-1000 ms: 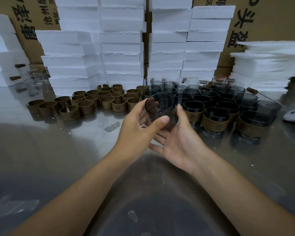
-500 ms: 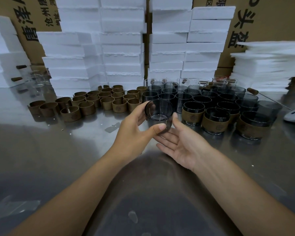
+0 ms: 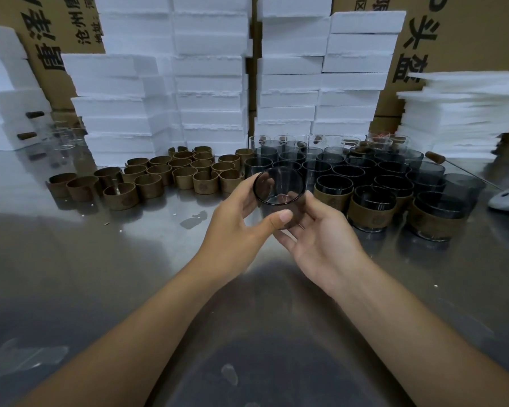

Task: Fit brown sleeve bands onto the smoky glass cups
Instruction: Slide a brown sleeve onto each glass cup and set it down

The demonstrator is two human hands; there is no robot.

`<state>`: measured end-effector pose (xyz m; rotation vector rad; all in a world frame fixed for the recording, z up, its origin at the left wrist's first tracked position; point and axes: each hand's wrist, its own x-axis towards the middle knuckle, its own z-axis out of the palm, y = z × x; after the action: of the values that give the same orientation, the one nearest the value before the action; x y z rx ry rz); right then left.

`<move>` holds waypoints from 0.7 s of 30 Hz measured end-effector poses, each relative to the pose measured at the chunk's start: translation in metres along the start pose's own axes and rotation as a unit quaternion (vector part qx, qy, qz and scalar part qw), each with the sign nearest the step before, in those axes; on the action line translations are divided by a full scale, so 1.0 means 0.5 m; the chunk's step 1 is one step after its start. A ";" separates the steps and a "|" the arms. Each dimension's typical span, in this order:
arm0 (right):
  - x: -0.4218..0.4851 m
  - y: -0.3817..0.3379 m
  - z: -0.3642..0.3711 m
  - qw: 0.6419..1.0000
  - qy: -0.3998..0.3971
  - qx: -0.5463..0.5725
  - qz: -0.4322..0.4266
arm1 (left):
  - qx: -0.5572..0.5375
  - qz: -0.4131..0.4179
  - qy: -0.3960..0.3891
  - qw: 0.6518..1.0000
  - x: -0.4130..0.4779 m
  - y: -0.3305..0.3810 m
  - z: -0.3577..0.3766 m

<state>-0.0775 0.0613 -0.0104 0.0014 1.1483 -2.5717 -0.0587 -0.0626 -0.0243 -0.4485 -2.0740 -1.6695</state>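
Smoky glass cup (image 3: pixel 278 190), 1 pc, no band on it as far as shows: held off the worktop (image 3: pixel 100 274), mouth tilted toward the viewer, prob. to free the base for a band. L hand (image 3: pixel 235 230) grip clasps its wall, thumb in front. R hand (image 3: pixel 323 245) grip cradles the base, thumb on the side, steadying. Brown sleeve bands (image 3: pixel 147 183), loose, upright, massed left within L reach. Banded cups (image 3: pixel 370 210) front right, bare ones (image 3: pixel 291 158) behind, so done stock sits apart. White foam blocks (image 3: pixel 212 83) stacked at back.
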 end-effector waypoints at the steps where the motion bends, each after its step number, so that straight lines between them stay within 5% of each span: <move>1: -0.001 0.000 0.000 1.000 -0.010 0.001 0.003 | -0.008 -0.005 -0.001 1.000 -0.001 0.002 0.002; 13: -0.001 0.013 0.003 0.987 -0.106 -0.075 0.090 | -0.073 -0.021 -0.012 0.997 -0.003 0.013 0.006; 21: 0.006 0.009 -0.015 0.977 -0.063 -0.144 0.144 | -0.012 0.002 -0.018 1.000 0.003 -0.008 -0.017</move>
<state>-0.0799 0.0632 -0.0190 -0.0563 1.3520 -2.1073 -0.0608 -0.0717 -0.0252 -0.4948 -2.0795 -1.6973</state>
